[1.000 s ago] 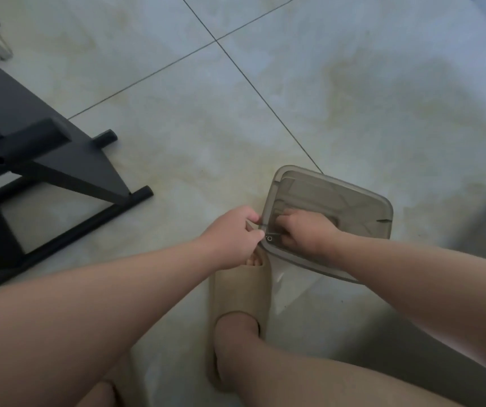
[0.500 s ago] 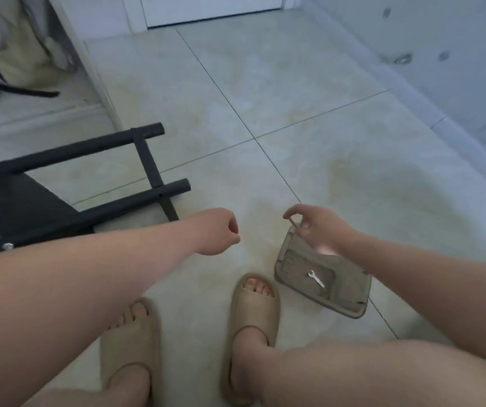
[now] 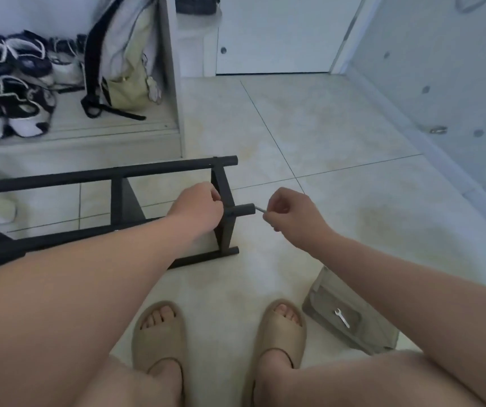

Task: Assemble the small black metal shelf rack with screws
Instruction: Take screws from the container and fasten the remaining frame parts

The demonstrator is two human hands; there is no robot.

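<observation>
One black metal shelf rack (image 3: 103, 173) lies on its side on the tiled floor (image 3: 324, 127). The left hand (image 3: 197, 210) has its grip curled round the rack's end bar (image 3: 225, 230); the right hand (image 3: 291, 212) pinches one screw (image 3: 261, 210) at a stub tube (image 3: 243, 209) mouth. Entered crooked, it could cross-thread or drop. One tray (image 3: 318, 289) holds one wrench (image 3: 342, 318).

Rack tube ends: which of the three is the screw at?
The middle tube end, between the far tube end and near tube end; the right hand pinches the screw at its tip.
</observation>
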